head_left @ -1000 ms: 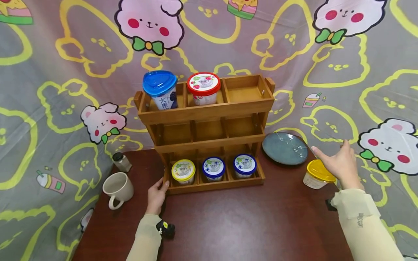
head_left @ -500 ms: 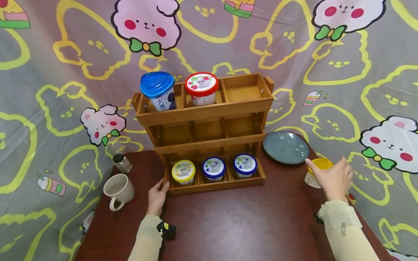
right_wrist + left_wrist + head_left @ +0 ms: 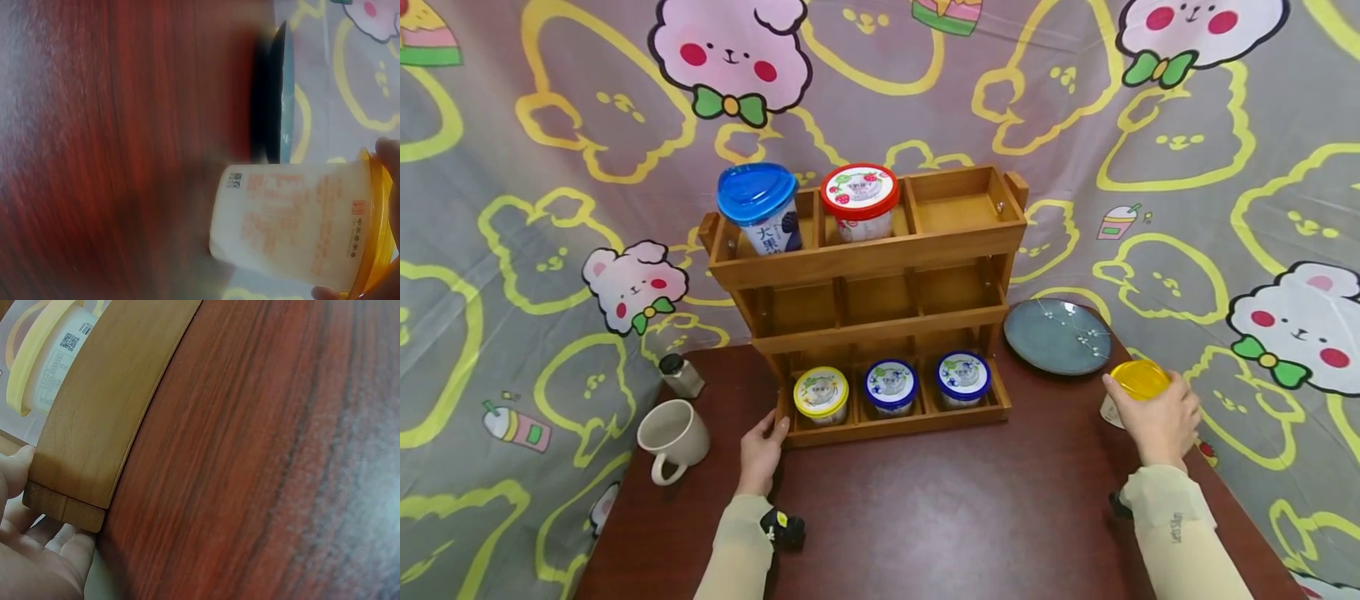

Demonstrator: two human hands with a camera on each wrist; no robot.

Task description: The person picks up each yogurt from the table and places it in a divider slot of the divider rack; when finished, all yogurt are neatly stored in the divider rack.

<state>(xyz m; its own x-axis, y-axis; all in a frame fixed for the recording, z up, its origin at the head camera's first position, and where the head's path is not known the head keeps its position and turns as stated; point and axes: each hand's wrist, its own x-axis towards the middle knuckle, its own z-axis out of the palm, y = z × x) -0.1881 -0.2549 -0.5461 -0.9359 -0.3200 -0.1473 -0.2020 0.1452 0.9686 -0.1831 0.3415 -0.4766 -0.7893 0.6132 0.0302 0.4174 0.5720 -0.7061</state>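
Observation:
My left hand (image 3: 760, 457) grips the lower left corner of a three-tier wooden rack (image 3: 865, 265), its thumb over the edge in the left wrist view. At the right, my right hand (image 3: 1163, 423) holds a yogurt cup with a yellow lid (image 3: 1141, 379) near its rim. The right wrist view shows that white cup's printed side (image 3: 287, 225). Along the rack's bottom tier sit a yellow-lidded tub (image 3: 822, 393) and two blue-lidded tubs (image 3: 891, 385). On top stand a blue-lidded yogurt cup (image 3: 760, 200) and a red-lidded tub (image 3: 860, 193).
A grey-blue plate (image 3: 1057, 337) lies right of the rack, just behind the held cup. To the left are a beige mug (image 3: 673, 435) and a small black-capped jar (image 3: 681, 377). Patterned cloth (image 3: 625, 167) hangs around the dark wooden table (image 3: 925, 508).
My right hand has come in from the right and closed around the yellow-lidded yogurt cup. The left hand keeps its place at the rack's corner.

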